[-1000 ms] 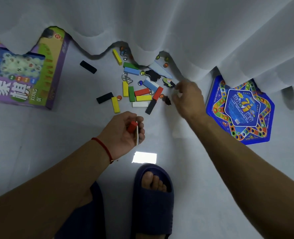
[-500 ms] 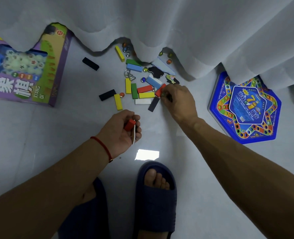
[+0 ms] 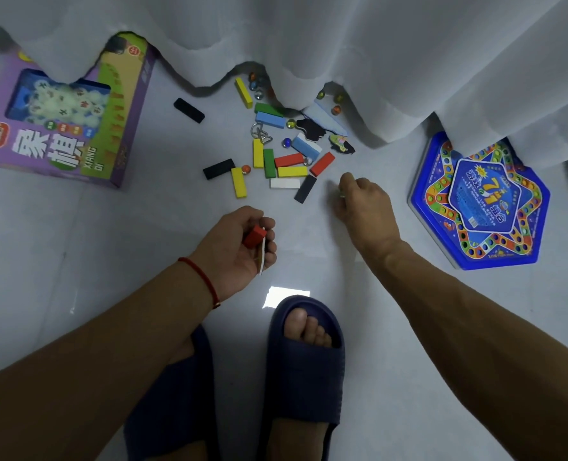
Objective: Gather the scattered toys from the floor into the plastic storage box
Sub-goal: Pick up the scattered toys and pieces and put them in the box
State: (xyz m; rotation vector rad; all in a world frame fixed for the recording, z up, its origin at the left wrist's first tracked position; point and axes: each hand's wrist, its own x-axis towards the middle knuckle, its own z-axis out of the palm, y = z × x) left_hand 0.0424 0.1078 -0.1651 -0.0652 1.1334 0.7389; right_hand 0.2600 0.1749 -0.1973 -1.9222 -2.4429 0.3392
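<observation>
Several coloured wooden blocks (image 3: 289, 171), marbles (image 3: 286, 142) and a metal ring puzzle (image 3: 260, 133) lie scattered on the grey floor by the curtain's hem. My left hand (image 3: 239, 247) is palm-up and grips a red block (image 3: 254, 236) together with a thin white piece (image 3: 262, 259). Just right of the pile, my right hand (image 3: 362, 204) has its fingers curled around a small toy piece that is mostly hidden. A black block (image 3: 305, 189) lies just left of it. The plastic storage box is out of view.
A purple game box (image 3: 59, 128) lies at the left and a blue star-shaped game board (image 3: 482, 201) at the right, both partly under the white curtain (image 3: 342, 44). My feet in dark blue slippers (image 3: 306, 361) stand below the hands. A bright light patch (image 3: 286, 296) marks the floor.
My right hand reached into the right side of the pile, closed on a small dark piece there, and drew back toward me. My left hand kept its hold and barely moved.
</observation>
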